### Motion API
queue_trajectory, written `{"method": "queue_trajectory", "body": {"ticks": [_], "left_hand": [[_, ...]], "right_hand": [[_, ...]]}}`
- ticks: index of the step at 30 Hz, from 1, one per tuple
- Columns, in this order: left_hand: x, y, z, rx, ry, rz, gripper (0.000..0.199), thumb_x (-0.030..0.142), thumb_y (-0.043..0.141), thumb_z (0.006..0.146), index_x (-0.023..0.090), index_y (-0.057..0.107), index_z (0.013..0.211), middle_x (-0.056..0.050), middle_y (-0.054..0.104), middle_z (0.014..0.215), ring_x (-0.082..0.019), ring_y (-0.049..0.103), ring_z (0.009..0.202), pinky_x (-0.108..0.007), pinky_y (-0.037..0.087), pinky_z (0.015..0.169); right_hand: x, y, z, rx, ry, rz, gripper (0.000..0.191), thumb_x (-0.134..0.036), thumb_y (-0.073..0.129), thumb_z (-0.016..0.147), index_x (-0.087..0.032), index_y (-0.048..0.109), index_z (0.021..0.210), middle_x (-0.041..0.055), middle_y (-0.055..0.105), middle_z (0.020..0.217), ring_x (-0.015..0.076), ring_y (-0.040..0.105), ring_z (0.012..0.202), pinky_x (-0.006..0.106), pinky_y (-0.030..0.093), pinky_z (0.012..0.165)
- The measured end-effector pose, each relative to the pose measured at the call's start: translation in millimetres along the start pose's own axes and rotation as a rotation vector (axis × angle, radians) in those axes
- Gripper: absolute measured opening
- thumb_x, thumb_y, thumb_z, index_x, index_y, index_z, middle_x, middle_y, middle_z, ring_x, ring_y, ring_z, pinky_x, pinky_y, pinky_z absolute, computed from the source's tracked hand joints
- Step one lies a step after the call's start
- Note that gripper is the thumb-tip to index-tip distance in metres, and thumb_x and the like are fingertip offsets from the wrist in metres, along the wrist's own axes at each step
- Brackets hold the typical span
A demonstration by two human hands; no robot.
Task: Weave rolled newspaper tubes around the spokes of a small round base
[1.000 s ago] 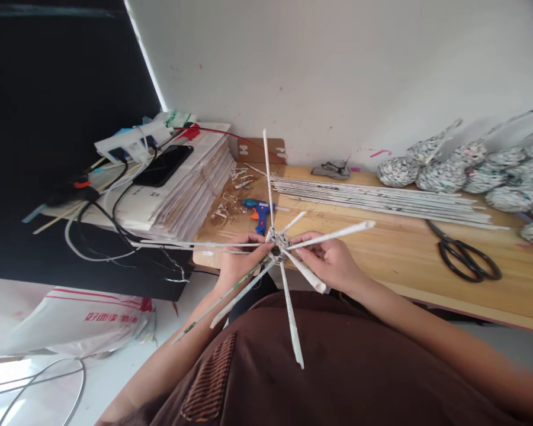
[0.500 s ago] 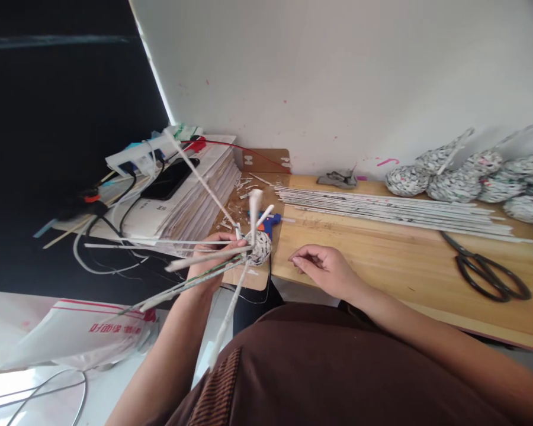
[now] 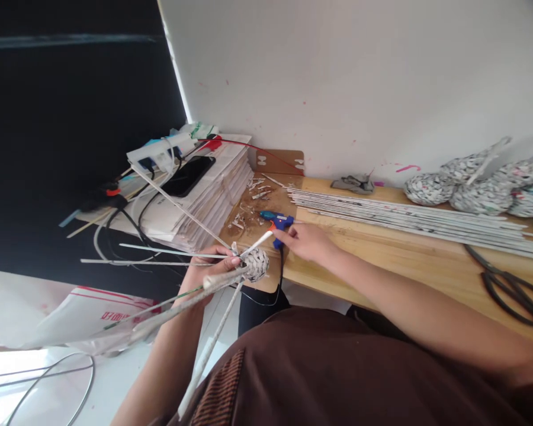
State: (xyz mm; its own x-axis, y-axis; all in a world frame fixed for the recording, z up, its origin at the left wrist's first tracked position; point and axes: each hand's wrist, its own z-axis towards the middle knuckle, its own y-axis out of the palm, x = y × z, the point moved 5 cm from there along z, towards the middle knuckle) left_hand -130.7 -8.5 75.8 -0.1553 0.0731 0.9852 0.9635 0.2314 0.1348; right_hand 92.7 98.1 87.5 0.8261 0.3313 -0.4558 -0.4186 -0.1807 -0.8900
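Observation:
My left hand [image 3: 213,263] is closed around the neck of a small ball woven from rolled newspaper [image 3: 255,264]. Several long paper rods fan out from that neck, one of them a pale paper rod [image 3: 177,204] that slants up to the left. My right hand [image 3: 304,239] has thumb and fingers pinched at the tip of a short white paper rod [image 3: 260,241] pointing up and right from the ball. Directly behind those fingertips lies a blue glue gun [image 3: 283,222], its handle partly covered by them.
Loose paper rods [image 3: 404,222] lie in a row along the wooden table [image 3: 382,266]. Black scissors [image 3: 510,290] rest at the right, below finished woven pieces [image 3: 484,192]. Left stands a paper stack [image 3: 222,195] bearing a phone [image 3: 190,176] and a power strip [image 3: 162,151].
My right hand has moved left and up from above the table edge to the white rod's tip by the glue gun. The ball has turned in my left hand, shifting its rods.

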Motion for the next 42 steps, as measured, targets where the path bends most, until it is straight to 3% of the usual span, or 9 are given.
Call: {"method": "queue_trajectory", "body": {"ticks": [3,7,10,15,18,21,27,33,42], "left_hand": [[-3.0,-2.9,0.6,-0.005,0.042,0.057,0.029,0.032,0.092,0.058,0.015,0.069,0.066,-0.001,0.069,0.059,-0.013,0.064,0.052,-0.023,0.050,0.050],[-7.6,-5.7,0.6,-0.055,0.060,0.079,0.029,0.034,0.091,0.061,0.015,0.072,0.070,-0.004,0.070,0.064,-0.016,0.066,0.056,-0.026,0.053,0.054],[-12.3,-8.6,1.1,-0.071,0.049,0.064,0.027,0.034,0.089,0.065,0.015,0.073,0.073,-0.003,0.071,0.065,-0.016,0.066,0.057,-0.026,0.053,0.055],[-18.2,-10.5,3.8,-0.102,0.039,0.066,0.026,0.035,0.089,0.066,0.015,0.074,0.075,-0.005,0.071,0.067,-0.017,0.067,0.058,-0.028,0.054,0.055],[-16.0,-6.8,4.5,-0.114,0.053,0.051,0.026,0.035,0.089,0.066,0.015,0.076,0.077,-0.003,0.071,0.066,-0.015,0.065,0.056,-0.025,0.053,0.054],[-11.1,0.0,3.9,-0.129,0.071,0.045,0.027,0.035,0.090,0.064,0.015,0.076,0.076,-0.002,0.070,0.063,-0.012,0.062,0.054,-0.022,0.050,0.052],[2.9,18.3,-0.8,-0.181,0.065,0.105,0.028,0.036,0.090,0.064,0.014,0.075,0.072,-0.003,0.071,0.063,-0.013,0.062,0.056,-0.022,0.048,0.053],[20.8,28.7,-1.6,-0.203,0.196,0.216,0.026,0.035,0.088,0.065,0.014,0.077,0.076,-0.007,0.078,0.076,-0.016,0.069,0.066,-0.024,0.054,0.062],[27.9,34.2,-2.2,-0.135,0.265,0.463,0.024,0.036,0.083,0.067,0.014,0.078,0.074,-0.008,0.076,0.071,-0.016,0.066,0.058,-0.023,0.050,0.051]], "right_hand": [[-7.7,7.6,14.9,-0.013,0.017,-0.088,0.063,-0.077,0.044,0.087,-0.021,0.070,0.075,0.0131,0.074,0.081,0.0267,0.070,0.079,0.032,0.045,0.062],[4.9,7.9,25.1,-0.024,0.098,-0.024,0.036,-0.056,0.064,0.081,-0.020,0.068,0.075,0.0120,0.075,0.082,0.0288,0.071,0.082,0.032,0.047,0.062],[19.9,7.1,20.3,-0.128,0.190,0.352,0.024,-0.041,0.065,0.082,-0.019,0.064,0.073,0.0099,0.074,0.076,0.0241,0.071,0.073,0.030,0.048,0.057],[26.2,2.2,-19.1,-0.258,0.220,1.084,0.023,-0.031,0.066,0.084,-0.020,0.057,0.101,0.0086,0.074,0.099,0.0175,0.072,0.076,0.023,0.049,0.050],[24.7,-5.5,-49.6,-0.291,0.153,1.284,0.039,-0.030,0.080,0.075,-0.023,0.056,0.106,0.0033,0.069,0.097,0.0153,0.069,0.071,0.021,0.046,0.047],[26.3,-14.2,-74.7,-0.300,0.166,1.368,0.037,-0.031,0.084,0.073,-0.020,0.062,0.101,-0.0002,0.062,0.082,0.0103,0.057,0.062,0.019,0.037,0.044],[28.4,-35.7,-103.9,-0.219,0.139,1.295,0.037,-0.052,0.072,0.085,-0.019,0.069,0.102,-0.0023,0.050,0.065,0.0098,0.046,0.056,0.021,0.027,0.044],[17.3,-43.9,-121.0,-0.212,-0.013,0.991,0.041,-0.057,0.060,0.094,-0.020,0.068,0.109,0.0007,0.062,0.065,0.0121,0.052,0.057,0.027,0.040,0.053],[5.0,-64.3,-143.8,-0.115,-0.126,0.822,0.031,-0.052,0.058,0.096,-0.024,0.066,0.107,-0.0010,0.060,0.067,0.0138,0.056,0.059,0.028,0.048,0.057]]}}
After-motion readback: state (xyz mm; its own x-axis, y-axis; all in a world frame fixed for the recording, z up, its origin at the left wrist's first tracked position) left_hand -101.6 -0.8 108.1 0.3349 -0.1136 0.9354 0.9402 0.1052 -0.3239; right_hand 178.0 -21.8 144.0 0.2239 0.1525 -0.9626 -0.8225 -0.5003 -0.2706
